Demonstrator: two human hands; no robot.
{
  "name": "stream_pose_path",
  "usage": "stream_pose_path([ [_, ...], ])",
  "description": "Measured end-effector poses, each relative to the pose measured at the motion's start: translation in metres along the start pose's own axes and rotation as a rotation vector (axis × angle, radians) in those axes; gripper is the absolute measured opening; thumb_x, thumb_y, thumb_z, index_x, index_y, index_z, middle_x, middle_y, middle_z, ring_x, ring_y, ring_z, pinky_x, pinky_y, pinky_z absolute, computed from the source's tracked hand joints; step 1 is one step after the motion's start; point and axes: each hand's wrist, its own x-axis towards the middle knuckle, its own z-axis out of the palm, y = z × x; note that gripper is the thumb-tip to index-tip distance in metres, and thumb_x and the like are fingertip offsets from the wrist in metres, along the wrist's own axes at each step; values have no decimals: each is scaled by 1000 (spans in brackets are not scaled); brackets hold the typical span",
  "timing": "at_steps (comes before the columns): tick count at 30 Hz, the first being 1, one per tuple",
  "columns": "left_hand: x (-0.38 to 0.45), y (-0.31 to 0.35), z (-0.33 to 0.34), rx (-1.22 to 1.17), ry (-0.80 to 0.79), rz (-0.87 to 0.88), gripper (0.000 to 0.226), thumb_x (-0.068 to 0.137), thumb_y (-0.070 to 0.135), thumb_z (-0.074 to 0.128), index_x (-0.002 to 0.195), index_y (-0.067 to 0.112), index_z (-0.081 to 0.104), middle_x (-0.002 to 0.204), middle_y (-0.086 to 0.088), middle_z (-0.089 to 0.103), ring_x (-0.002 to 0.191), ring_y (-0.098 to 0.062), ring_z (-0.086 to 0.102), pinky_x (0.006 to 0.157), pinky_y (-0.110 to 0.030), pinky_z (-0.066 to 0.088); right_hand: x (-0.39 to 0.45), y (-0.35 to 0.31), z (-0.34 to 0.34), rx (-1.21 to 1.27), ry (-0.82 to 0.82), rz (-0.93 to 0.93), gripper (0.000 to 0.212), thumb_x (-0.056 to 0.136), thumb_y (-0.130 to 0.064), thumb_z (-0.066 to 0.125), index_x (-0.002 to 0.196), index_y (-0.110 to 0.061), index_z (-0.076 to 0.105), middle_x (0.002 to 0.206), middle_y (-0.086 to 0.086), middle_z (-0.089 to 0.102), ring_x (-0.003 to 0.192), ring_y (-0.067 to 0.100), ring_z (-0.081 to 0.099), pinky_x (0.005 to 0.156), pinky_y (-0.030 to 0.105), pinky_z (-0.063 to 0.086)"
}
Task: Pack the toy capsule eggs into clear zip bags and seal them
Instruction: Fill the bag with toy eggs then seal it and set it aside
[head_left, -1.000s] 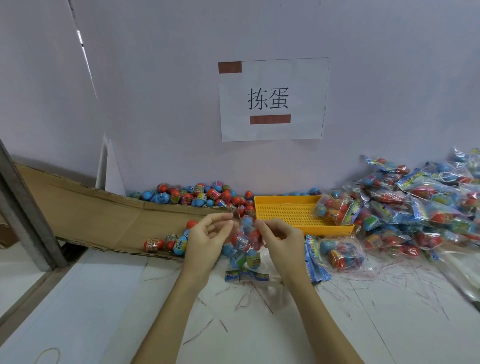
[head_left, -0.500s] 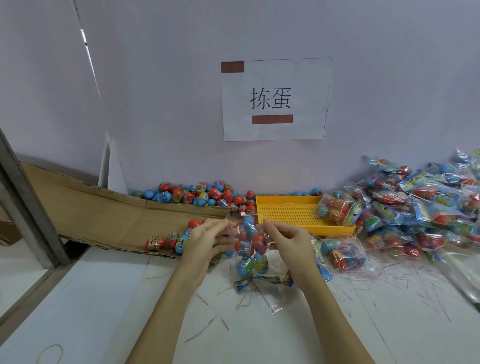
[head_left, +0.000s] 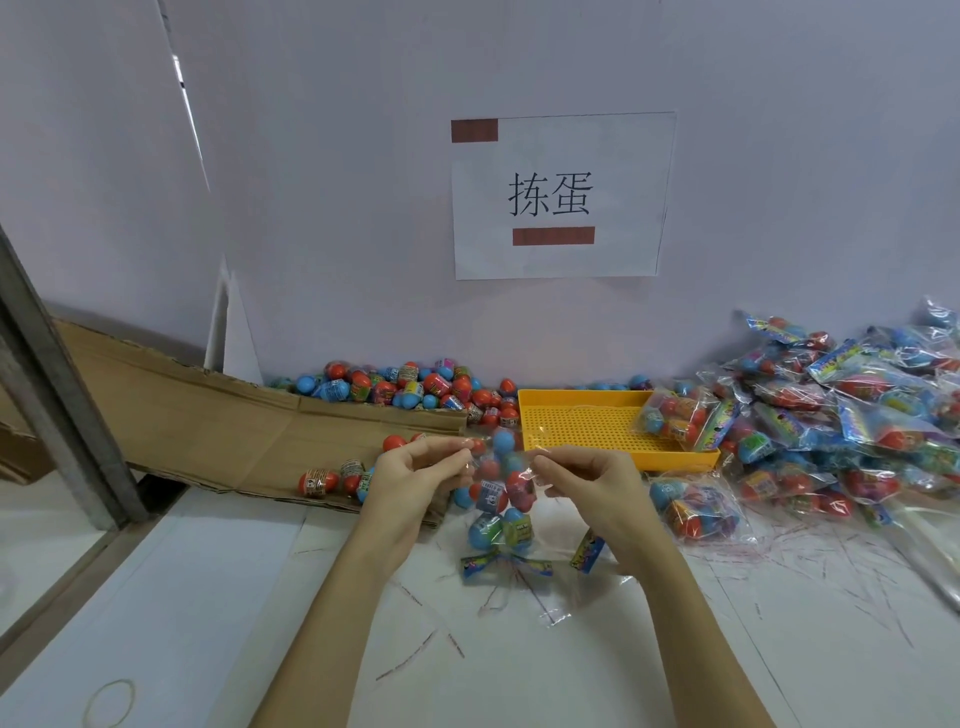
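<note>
The left hand and right hand each pinch a top corner of the bag, hung above the table with eggs inside; a missed stretch of zip could spill them

head-worn view, facing forward-down, close

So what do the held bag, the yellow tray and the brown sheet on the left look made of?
Held bag: thin clear plastic film, glossy; eggs show through, glints.
Yellow tray: probably moulded plastic, matte, with a perforated grid floor.
Brown sheet: cardboard, dull, creased with ragged edges.
</note>
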Motion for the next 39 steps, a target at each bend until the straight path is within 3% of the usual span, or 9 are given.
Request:
stream_pose_path([
  [7, -2, 3, -6, 65, -67, 45, 14, 88, 5, 77, 98, 13, 82, 98, -10, 79, 95, -24, 76, 82, -28, 62, 1, 1, -8, 75, -4, 30, 16, 92, -21, 72, 106, -18, 80, 96, 0, 80, 91, 17, 75, 83, 26, 60],
  [13, -1, 4, -10, 60, -60, 56, 13, 88, 4, 77, 96, 12, 82, 96, -12, 79, 92, -29, 77, 80, -30, 64, -1, 2, -8, 89, -5, 28, 17, 96, -19, 69, 108, -21, 80, 99, -2, 79, 94, 15, 74, 82, 24, 60],
  [25, 0, 2, -13, 102, -69, 80, 11, 86, 7, 80, 92, 15, 82, 95, -10, 79, 90, -29, 77, 79, -28, 63, 0, 8, 5, 34, 61, 27, 12, 88, -24, 79, 96, -16, 77, 88, 0, 77, 80, 11, 71, 65, 20, 55],
  [39, 1, 3, -15, 65, -103, 65, 10, 85, 7, 81, 93, 14, 82, 95, -16, 78, 91, -31, 77, 76, -27, 62, -1, 6, 3, 84, 14, 6, 6, 91, -23, 75, 89, -23, 81, 84, 2, 77, 74, 7, 67, 66, 20, 54],
])
